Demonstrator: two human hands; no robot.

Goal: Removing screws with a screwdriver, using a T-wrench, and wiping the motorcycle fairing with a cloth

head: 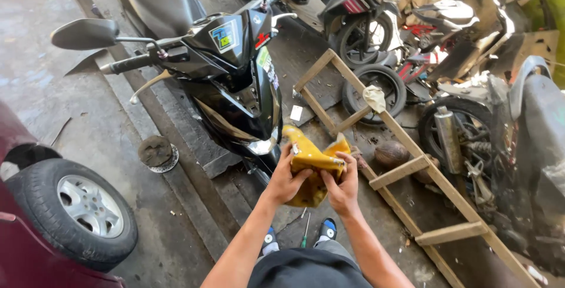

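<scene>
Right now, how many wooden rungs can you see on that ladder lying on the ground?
4 on the wooden ladder: top, second, third, lowest. More may lie beyond the frame's bottom edge.

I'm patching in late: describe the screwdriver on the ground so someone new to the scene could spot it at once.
Start at the black scooter in the middle and drop to the person's two blue-and-white shoes just in front of it. The thin metal screwdriver with a green handle lies on the concrete between them, the only slim green-tipped tool there.

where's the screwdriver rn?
Head view, bottom centre: the green-handled screwdriver lies on the floor between the person's two shoes, below the yellow cloth both hands hold.
</scene>
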